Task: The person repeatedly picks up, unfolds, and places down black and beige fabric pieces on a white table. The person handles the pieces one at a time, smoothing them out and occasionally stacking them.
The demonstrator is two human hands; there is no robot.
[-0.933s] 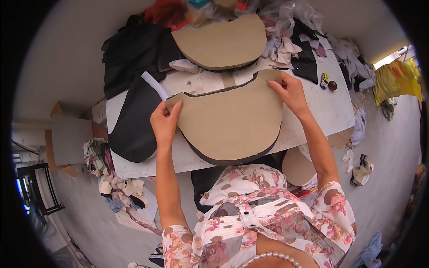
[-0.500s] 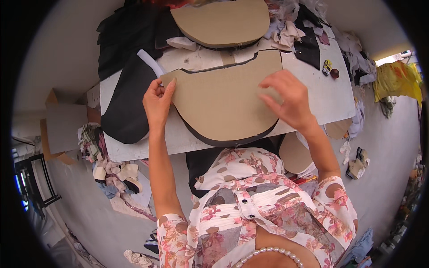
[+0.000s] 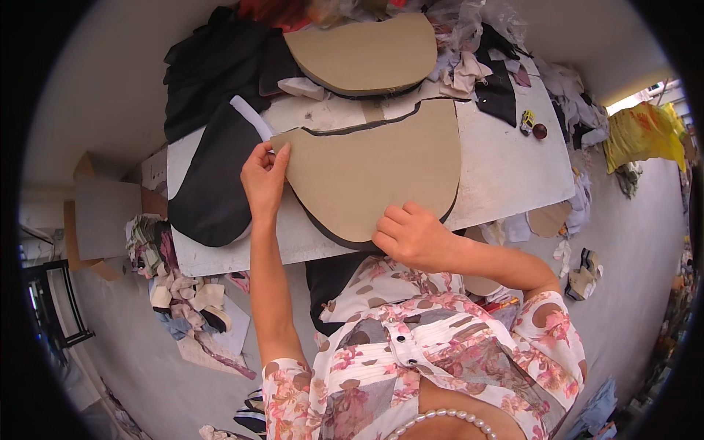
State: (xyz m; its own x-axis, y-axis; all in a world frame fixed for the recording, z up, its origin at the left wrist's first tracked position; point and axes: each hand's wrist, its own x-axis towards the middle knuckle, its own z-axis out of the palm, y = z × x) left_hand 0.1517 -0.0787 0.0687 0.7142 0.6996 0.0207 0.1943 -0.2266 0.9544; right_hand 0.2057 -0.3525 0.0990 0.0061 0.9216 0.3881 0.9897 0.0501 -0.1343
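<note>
A large tan half-moon panel [image 3: 374, 169] with a black layer showing along its edge lies on the table in front of me. Its upper side has a shallow cut-out. My left hand [image 3: 264, 176] pinches the panel's upper left corner, thumb on top. At the lower curved edge my right hand [image 3: 414, 236] is closed, its fingers curled onto the rim; the thumb is largely hidden. Beside my left hand lies a black rounded piece [image 3: 213, 180] with a white strip [image 3: 251, 117] at its top. Farther back rests a second tan panel [image 3: 363, 51] of similar shape.
The white table [image 3: 513, 172] carries black fabric [image 3: 213, 73] at the far left and cloth scraps [image 3: 466, 73] at the far right. A small yellow-and-black object [image 3: 527, 122] sits beside a dark round one [image 3: 540, 131]. Scraps [image 3: 194, 293] and shoes [image 3: 584, 275] lie on the floor.
My right hand has moved from above the panel's right side down and left to its lower edge, and its fingers have closed. My left hand keeps its hold on the corner.
</note>
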